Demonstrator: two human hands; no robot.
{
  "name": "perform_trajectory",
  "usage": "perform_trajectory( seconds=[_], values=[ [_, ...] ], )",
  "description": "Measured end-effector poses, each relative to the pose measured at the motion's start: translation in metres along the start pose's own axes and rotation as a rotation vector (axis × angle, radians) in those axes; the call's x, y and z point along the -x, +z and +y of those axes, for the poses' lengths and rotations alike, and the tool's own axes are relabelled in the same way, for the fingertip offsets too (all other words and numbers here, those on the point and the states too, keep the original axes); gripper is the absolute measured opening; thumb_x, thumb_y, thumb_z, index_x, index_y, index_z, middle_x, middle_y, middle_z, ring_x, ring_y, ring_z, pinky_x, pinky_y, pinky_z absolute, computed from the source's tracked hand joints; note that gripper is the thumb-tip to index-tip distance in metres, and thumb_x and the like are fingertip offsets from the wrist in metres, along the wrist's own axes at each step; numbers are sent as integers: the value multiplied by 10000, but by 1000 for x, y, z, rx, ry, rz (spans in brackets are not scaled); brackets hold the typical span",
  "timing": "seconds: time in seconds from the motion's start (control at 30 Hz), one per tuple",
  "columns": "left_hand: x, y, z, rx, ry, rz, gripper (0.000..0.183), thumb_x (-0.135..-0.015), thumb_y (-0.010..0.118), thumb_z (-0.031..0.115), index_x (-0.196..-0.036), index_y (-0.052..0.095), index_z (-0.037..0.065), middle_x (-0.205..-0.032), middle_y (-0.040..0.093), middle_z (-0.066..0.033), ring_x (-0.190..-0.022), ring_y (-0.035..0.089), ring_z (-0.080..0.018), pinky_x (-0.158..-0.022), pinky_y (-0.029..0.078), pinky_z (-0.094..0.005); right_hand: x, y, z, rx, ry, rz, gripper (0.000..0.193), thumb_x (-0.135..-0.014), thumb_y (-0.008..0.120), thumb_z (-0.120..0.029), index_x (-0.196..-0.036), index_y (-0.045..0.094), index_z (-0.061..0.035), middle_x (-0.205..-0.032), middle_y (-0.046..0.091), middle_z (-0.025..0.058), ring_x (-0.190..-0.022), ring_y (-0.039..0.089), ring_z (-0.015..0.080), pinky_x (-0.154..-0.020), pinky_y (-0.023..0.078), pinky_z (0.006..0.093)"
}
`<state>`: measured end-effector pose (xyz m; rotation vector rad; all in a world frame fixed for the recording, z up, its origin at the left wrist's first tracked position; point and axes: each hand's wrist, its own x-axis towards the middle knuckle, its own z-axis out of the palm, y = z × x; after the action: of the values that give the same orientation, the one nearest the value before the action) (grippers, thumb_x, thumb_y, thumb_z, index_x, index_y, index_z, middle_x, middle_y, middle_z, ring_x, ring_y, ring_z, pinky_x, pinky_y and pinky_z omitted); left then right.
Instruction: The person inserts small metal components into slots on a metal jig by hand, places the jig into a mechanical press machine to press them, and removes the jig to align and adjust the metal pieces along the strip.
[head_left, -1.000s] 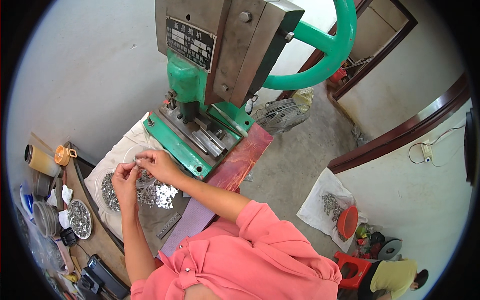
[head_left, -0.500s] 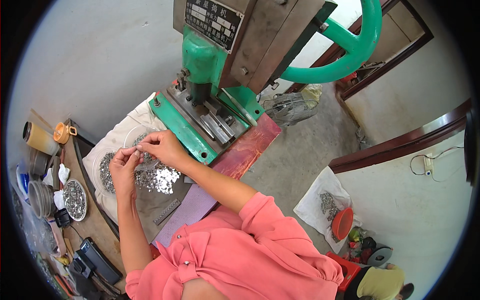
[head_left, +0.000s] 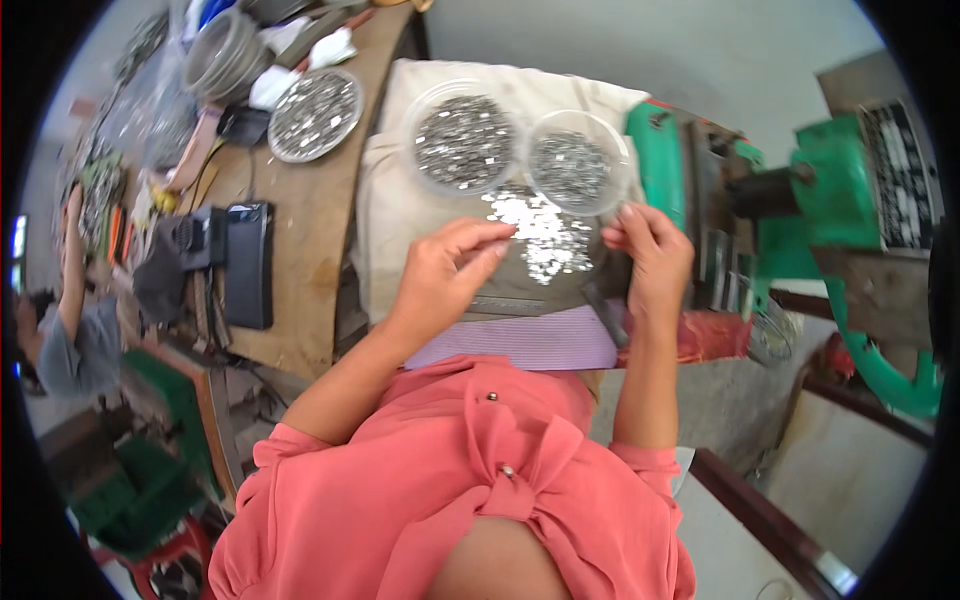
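Observation:
A loose pile of small shiny metal pieces (head_left: 545, 240) lies on the work surface in front of me. My left hand (head_left: 445, 275) is at the pile's left side, thumb and forefinger drawn together. Whatever it pinches is too small to make out. To the right of the pile, just below the rim of a clear round tub (head_left: 627, 165), is my right hand (head_left: 657, 258). Its fingers are curled into a pinch, and their contents cannot be made out. That tub holds similar small metal pieces (head_left: 570, 168). A second clear tub (head_left: 412, 150) beside it holds more.
The green press (head_left: 820, 185) stands close on the right. A flat dark metal strip (head_left: 520, 305) lies nearest me, above a purple ribbed mat (head_left: 520, 340). On the left-hand table (head_left: 310, 290) are a dish of metal pieces (head_left: 315, 115) and a black box (head_left: 248, 265). Another person's arm (head_left: 73, 260) shows far left.
My view has swung left, so the press now stands at the right. My hands, fingertips together over the tubs before, have parted to either side of the pile.

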<state>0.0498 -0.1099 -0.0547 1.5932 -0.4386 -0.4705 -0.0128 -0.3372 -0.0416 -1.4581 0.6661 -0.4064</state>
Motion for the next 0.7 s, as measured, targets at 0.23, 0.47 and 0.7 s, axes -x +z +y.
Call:
perform_trajectory(
  seconds=[0.23, 0.47, 0.7],
  values=[
    [62, -25, -24, -332, 73, 185, 232, -858, 681, -12, -1087, 703, 18, -1037, 676, -113, -909, 669, -202, -807, 524, -303, 42, 22, 29, 131, -38, -289, 54, -891, 686, -1, -927, 713, 30, -818, 701, 38, -724, 650, 85, -662, 525, 227],
    [61, -23, -37, -587, 231, 15, 403, -746, 790, 115, -1131, 681, 62, -1108, 641, -96, -1015, 582, -302, -882, 469, -394, 45, 54, 44, 912, -829, -401, 86, -791, 750, -135, -817, 678, -98, -748, 603, 44, -724, 607, 245, -678, 470, 371],
    [51, -16, -48, -734, 328, -77, 333, -732, 794, 169, -1036, 675, 100, -1100, 605, -48, -1032, 549, -269, -894, 418, -391, 46, 54, 45, 930, -800, -418, 87, -772, 763, -150, -806, 690, -118, -784, 586, 22, -772, 572, 230, -715, 433, 369]
  ],
)
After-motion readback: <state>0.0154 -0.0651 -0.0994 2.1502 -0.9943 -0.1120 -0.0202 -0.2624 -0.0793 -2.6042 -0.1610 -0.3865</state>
